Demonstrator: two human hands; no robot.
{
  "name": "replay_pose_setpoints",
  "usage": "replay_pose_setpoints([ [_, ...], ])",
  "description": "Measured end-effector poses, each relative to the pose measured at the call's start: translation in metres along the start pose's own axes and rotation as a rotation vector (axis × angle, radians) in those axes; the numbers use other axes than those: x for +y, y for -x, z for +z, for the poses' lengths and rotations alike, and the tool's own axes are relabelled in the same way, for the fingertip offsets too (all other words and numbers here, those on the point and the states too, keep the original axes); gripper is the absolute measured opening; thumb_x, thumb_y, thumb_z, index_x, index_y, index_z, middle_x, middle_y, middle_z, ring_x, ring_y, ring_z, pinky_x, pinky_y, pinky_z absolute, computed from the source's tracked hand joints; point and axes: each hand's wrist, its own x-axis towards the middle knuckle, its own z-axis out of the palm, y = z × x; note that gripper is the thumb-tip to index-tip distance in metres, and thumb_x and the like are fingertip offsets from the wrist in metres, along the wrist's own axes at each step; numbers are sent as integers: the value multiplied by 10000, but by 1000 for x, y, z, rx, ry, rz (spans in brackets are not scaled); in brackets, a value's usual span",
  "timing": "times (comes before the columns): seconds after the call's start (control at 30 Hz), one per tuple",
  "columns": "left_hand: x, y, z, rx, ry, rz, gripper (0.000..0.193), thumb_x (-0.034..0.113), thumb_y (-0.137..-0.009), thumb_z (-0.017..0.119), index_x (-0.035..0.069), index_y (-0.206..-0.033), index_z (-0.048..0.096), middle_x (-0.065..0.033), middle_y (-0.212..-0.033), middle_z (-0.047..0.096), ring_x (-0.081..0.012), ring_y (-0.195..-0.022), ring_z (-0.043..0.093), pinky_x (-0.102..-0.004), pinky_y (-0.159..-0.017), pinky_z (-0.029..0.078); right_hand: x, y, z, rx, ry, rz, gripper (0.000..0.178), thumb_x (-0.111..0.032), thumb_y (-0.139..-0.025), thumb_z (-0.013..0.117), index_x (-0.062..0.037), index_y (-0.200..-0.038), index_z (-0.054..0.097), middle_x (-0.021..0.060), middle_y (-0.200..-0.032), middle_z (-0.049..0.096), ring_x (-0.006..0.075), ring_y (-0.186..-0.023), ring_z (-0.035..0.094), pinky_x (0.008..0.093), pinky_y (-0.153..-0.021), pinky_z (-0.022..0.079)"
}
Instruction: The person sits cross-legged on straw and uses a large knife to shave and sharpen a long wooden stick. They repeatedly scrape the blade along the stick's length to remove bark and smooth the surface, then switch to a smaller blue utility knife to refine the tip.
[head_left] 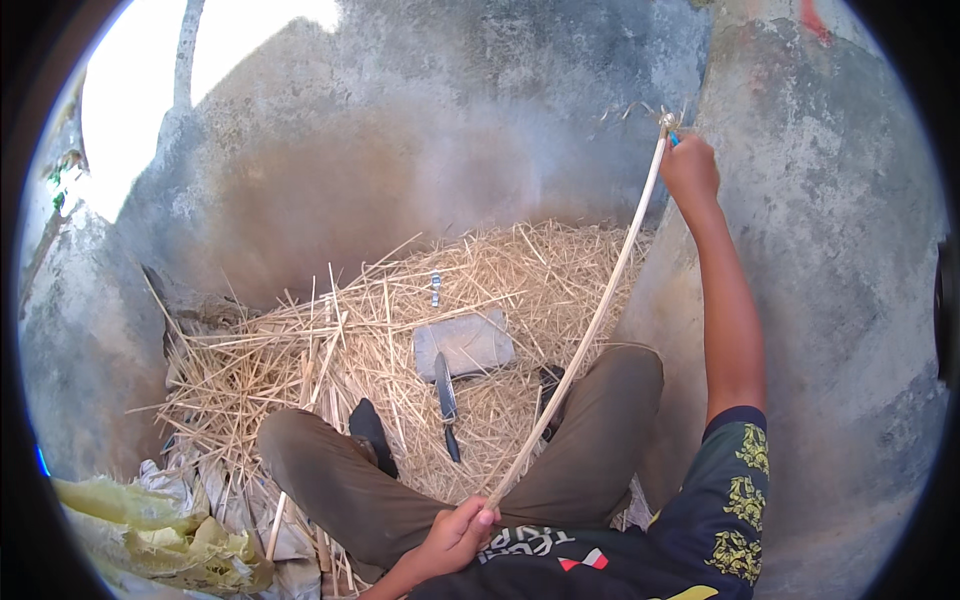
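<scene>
A long, pale, peeled stick slants and bows gently from my lap up to the far right. My left hand is closed round its lower end, close to my shirt. Raised high with the arm stretched out, my right hand is closed at the far end of the stick. It grips a small tool, of which a bit of blue shows; the rest is hidden by the fingers. Thin curled shavings stick out by the tip there.
Between my crossed legs, a knife with a dark handle leans on a grey stone block. Straw-like strips cover the floor around it. A small silvery strip lies beyond. Concrete walls rise ahead and right; yellowish torn material lies lower left.
</scene>
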Motion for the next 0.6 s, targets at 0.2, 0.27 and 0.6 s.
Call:
replay_pose_setpoints([
  [0.2,2,-1,-5,72,209,-20,259,261,-1080,447,17,-1067,532,25,-636,404,-53,-495,334,-230,-475,315,-25,104,22,-46,-96,-493,237,-298,-876,666,-78,-844,747,136,-650,672,267,-555,666,413,-518,527],
  [0.27,0,-2,-8,85,360,-92,254,265,-1083,437,28,-1059,523,26,-642,390,-55,-484,306,-229,-462,295,-36,167,23,-78,-114,-746,121,-191,-785,697,-75,-752,693,99,-574,619,242,-508,637,376,-479,509],
  [0.6,6,-10,-17,164,497,-47,221,248,-1089,418,43,-1072,496,22,-636,352,-52,-448,258,-232,-419,223,-64,363,27,-348,-523,-651,278,-157,-850,667,-90,-612,540,100,-542,584,265,-446,600,378,-414,465],
])
